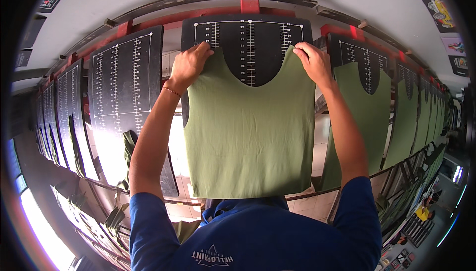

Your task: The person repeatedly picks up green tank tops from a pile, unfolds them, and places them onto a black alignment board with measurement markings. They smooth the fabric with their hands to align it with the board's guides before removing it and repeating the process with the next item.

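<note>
Left hand (191,65), upper centre-left of the frame: thumb and fingers clamped on the left shoulder tip of a green fabric panel (250,137). Right hand (315,62), upper centre-right: clamped likewise on the right shoulder tip, the thumb toward the neckline. The hands are well apart, with the curved neckline between them.

The panel occupies the centre of the frame, spread lengthwise over a black board (223,43) marked with white graduated scales. The board's upper part shows above the panel and inside the neckline. The panel's lower edge lies just above the collar of a blue shirt (267,236) at bottom centre. Whether the panel touches the board over its full area cannot be determined. Slight creases are noted on its surface.

A beaded bracelet (172,91) is worn on the left wrist. Left of centre stands a second marked board (111,82), with a dark green cloth (128,154) hanging by its lower edge. Right of centre, a second green panel (364,117) covers most of its board. Further boards recede toward both sides. A red rail (250,6) shows at the top, behind the central board.
</note>
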The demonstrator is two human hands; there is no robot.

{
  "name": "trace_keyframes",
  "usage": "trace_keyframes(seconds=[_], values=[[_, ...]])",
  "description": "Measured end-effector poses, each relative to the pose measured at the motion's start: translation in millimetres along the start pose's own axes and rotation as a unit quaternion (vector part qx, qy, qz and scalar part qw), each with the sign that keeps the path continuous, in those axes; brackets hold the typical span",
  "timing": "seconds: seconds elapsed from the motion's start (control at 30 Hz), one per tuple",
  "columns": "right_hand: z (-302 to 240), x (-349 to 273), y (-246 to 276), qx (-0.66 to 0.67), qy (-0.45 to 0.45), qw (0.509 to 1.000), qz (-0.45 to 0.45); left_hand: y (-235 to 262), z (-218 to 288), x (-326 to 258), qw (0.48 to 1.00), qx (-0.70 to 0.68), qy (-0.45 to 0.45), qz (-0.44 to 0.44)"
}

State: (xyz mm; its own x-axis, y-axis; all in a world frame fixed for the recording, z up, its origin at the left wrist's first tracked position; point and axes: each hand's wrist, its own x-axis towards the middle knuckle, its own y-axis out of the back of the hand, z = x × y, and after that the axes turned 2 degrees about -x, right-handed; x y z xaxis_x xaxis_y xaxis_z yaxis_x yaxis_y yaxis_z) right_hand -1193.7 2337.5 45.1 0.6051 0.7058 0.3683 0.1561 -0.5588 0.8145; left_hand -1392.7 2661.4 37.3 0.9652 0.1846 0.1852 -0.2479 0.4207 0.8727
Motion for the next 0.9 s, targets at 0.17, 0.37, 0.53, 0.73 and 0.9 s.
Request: trace_keyframes(seconds=[0.17, 0.37, 0.53, 0.73, 0.9], values=[[8.3, 8.8, -9.9, -0.002, -0.001, 1.000, 0.005, -3.5, -9.7, 12.6, 1.000, 0.003, -0.015, -0.007], [14.2, 14.6, -18.5, -0.009, 0.011, 1.000, 0.007, -7.7, -16.9, 15.7, 0.999, 0.024, -0.005, -0.023], [18.1, 15.9, -21.3, -0.013, 0.014, 1.000, 0.011, -10.9, -19.5, 17.4, 1.000, 0.021, -0.021, -0.009], [18.5, 16.5, -21.5, -0.036, 0.014, 0.999, -0.011, -13.1, -20.5, 19.1, 0.999, 0.045, -0.017, -0.021], [15.6, 11.3, -13.8, -0.155, -0.053, 0.986, 0.039, -7.8, -10.7, 7.4, 0.993, 0.095, 0.011, 0.075]])
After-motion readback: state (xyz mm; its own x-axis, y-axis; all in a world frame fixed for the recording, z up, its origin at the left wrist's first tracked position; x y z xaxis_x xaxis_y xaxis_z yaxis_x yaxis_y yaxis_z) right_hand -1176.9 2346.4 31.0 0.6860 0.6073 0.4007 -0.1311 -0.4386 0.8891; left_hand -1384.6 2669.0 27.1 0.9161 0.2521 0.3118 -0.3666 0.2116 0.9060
